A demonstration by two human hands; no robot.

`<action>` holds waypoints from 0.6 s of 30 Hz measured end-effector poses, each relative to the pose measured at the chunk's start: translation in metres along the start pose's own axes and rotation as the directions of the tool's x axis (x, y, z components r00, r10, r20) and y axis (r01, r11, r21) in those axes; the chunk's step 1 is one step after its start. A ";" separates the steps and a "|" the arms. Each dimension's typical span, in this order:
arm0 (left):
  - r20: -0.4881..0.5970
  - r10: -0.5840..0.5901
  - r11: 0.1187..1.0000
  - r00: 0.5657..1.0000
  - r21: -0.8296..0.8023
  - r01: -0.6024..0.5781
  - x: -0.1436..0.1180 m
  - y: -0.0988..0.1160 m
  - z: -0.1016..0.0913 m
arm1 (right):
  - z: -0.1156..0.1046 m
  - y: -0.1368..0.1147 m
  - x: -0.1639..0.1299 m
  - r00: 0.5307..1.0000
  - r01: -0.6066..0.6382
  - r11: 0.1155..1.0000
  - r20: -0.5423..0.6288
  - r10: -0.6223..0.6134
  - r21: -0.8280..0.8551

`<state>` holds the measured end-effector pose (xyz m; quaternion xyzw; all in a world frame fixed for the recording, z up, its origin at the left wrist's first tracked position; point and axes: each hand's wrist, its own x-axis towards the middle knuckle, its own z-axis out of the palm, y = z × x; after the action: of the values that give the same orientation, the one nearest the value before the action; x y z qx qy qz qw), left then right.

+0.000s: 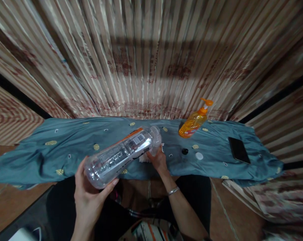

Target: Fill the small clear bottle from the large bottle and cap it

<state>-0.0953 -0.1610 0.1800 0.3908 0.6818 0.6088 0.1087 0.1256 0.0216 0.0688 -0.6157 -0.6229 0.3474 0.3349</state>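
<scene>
Glossy clear plastic bottle (121,154), matt cloth (66,147)

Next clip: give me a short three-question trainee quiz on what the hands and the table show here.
1. True or false: the clear plastic bottle lies tilted, with the left hand gripping its base.
2. Multiple choice: the right hand is at the bottle's A) label, B) base, C) neck end.
3. Fill in: on the teal cloth, the orange pump bottle stands left of a flat black ____.

Key:
1. True.
2. C; whether it holds a cap cannot be told. A white cap and a small black cap lie loose on the cloth.
3. Phone.
</scene>
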 end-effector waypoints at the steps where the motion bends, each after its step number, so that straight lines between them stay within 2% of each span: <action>1: -0.001 -0.004 1.000 1.000 0.007 0.004 0.000 0.000 0.000 | 0.000 0.000 -0.001 1.000 0.005 1.000 -0.004 -0.005 0.013; 11: -0.078 -0.121 0.993 0.990 0.001 0.121 -0.018 0.032 0.012 | 0.002 0.002 -0.003 0.999 -0.008 1.000 -0.038 0.008 -0.003; 15: -0.087 -0.124 0.992 0.988 0.008 0.125 -0.019 0.036 0.011 | 0.002 0.003 -0.003 0.999 -0.026 1.000 -0.029 0.026 -0.016; 18: -0.096 -0.112 0.993 0.989 0.034 0.116 -0.018 0.036 0.009 | 0.005 0.006 -0.003 0.999 0.022 1.000 -0.047 -0.021 0.010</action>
<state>-0.0635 -0.1681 0.2052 0.3241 0.7194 0.6056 0.1034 0.1247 0.0187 0.0613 -0.6150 -0.6198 0.3327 0.3564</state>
